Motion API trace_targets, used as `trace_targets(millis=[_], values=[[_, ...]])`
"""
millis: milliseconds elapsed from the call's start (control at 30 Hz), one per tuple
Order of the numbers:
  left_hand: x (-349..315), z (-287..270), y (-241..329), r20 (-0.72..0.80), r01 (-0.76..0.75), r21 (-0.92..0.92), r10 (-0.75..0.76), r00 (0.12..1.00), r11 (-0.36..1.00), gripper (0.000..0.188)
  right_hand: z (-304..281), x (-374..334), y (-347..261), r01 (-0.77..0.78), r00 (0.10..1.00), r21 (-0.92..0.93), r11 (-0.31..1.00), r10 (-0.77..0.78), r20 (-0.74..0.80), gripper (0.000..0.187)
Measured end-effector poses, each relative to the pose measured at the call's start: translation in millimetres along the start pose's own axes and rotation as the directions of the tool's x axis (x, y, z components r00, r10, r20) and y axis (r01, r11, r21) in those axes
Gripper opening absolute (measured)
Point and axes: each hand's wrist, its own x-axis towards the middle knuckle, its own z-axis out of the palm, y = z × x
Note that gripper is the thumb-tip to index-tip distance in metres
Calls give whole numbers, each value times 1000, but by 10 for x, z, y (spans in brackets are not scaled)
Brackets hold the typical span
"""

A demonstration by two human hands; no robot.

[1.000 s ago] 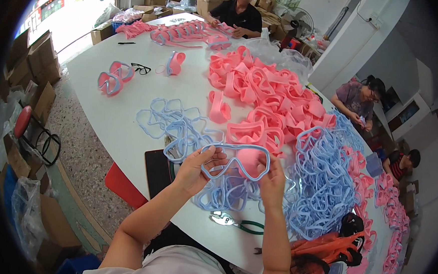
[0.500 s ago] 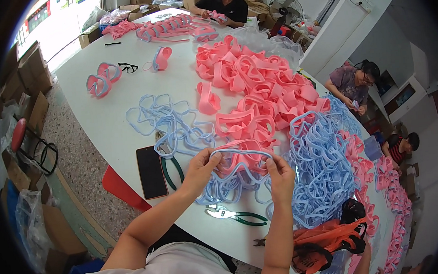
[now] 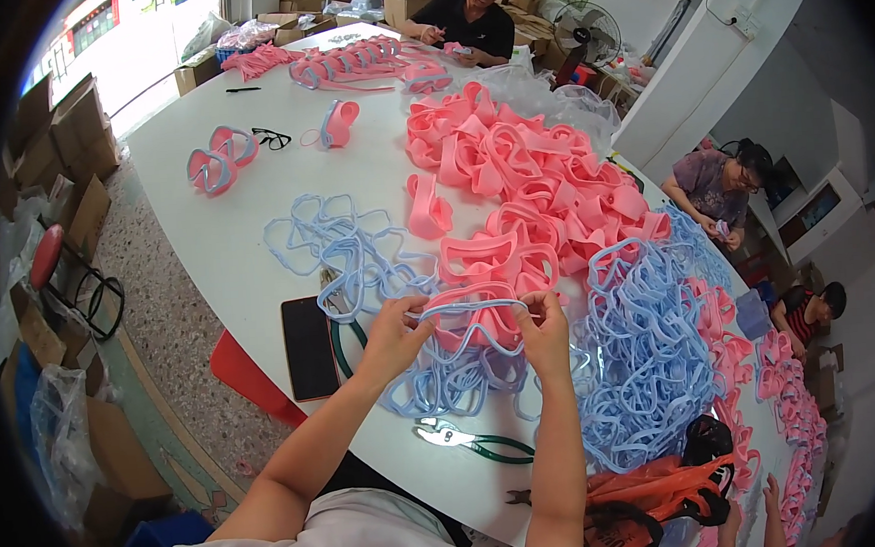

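Between my two hands, over the table's near side, is a pink soft goggle skirt [image 3: 457, 295] with a light-blue frame ring [image 3: 477, 307] along its near edge. My left hand [image 3: 397, 336] pinches the ring's left end between thumb and fingers. At the other end, my right hand [image 3: 545, 333] pinches the ring with bent fingers. The ring's lower side hangs in a wavy line. How far ring and skirt are joined, I cannot tell. Below my hands lie loose blue rings [image 3: 442, 383]; just beyond are loose pink skirts [image 3: 482, 258].
A large heap of blue rings [image 3: 642, 346] lies right, pink skirts [image 3: 521, 158] beyond. Green-handled pliers [image 3: 478, 441] and a phone [image 3: 310, 349] lie nearby. An orange bag [image 3: 652, 496] sits near right. Finished-looking goggles [image 3: 220, 161] lie far left. Other people [image 3: 467, 21] sit around the table.
My right hand has come slightly left, closer to my left hand. The ring's upper side looks straighter than its earlier arch. The whole view has shifted a little.
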Motion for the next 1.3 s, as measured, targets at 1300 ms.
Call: trace_targets(millis=[1300], values=[[-161, 20, 283, 209, -220, 43, 207, 956, 975, 43, -223, -326, -66, -74, 954, 242, 967, -1, 298, 26]])
